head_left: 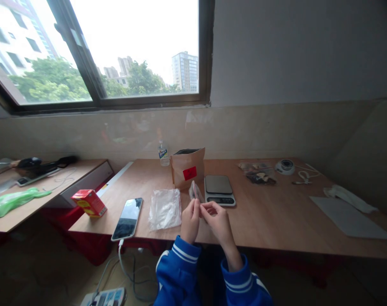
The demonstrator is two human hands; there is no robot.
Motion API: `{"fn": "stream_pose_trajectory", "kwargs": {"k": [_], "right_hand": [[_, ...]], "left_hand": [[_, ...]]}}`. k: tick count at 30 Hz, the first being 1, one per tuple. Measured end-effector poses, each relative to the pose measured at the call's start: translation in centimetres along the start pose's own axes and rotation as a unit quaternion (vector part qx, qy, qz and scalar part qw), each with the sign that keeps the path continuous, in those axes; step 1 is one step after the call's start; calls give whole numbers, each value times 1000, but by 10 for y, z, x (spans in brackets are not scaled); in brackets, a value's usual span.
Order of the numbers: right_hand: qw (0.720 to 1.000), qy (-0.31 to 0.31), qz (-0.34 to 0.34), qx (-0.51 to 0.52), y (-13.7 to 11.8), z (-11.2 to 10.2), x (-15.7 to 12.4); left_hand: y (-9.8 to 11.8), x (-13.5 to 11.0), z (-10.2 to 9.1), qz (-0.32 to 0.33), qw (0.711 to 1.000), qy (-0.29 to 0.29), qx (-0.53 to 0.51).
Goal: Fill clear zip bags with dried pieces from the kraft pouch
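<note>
Both my hands meet over the front part of the table, pinching the top edge of a small clear zip bag (195, 190) that has a reddish strip. My left hand (190, 219) is closed on the strip, and my right hand (216, 219) grips it close beside. What lies inside the bag is too small to make out. Just behind stands a brown paper pouch (180, 171) with a red label, its top open. A kitchen scale (219, 186) sits right of the bag. Left of my hands lies a pile of clear plastic bags (165, 209).
A phone (127, 219) on a charging cable and a red box (89, 202) are at the left. A water bottle (163, 153) stands by the wall. Toward the right are bags with dark pieces (260, 176), a white camera (285, 167) and a white sheet (351, 217).
</note>
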State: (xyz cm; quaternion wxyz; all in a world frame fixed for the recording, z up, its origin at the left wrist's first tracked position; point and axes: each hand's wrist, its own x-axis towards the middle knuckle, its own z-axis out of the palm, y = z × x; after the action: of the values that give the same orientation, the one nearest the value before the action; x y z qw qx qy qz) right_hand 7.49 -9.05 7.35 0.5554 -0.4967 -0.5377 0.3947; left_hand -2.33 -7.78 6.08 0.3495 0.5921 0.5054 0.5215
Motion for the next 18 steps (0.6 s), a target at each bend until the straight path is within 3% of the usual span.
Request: {"fn": "stream_pose_trajectory", "kwargs": {"k": [3,5,7,11,15,18], "right_hand": [[994,109,12,6,6,-17,5],[971,235,28,31,11,-36,9],[944,319,39,69,15,-53,12],[941,310,36,128,9,-65,11],[943,284,32,171,-4,-58,8],[930,278,62,232,-7,-49,8]], "left_hand": [[-3,1,-21,21,999,11,47],[-4,1,-40,20,996,66,60],[-3,2,-56,12,994,91,58],[-2,7,-58,5,1000,19,-6],[-15,10,-26,-56,990,-21,-128],[-28,9,1,-145,959,-48,-237]]}}
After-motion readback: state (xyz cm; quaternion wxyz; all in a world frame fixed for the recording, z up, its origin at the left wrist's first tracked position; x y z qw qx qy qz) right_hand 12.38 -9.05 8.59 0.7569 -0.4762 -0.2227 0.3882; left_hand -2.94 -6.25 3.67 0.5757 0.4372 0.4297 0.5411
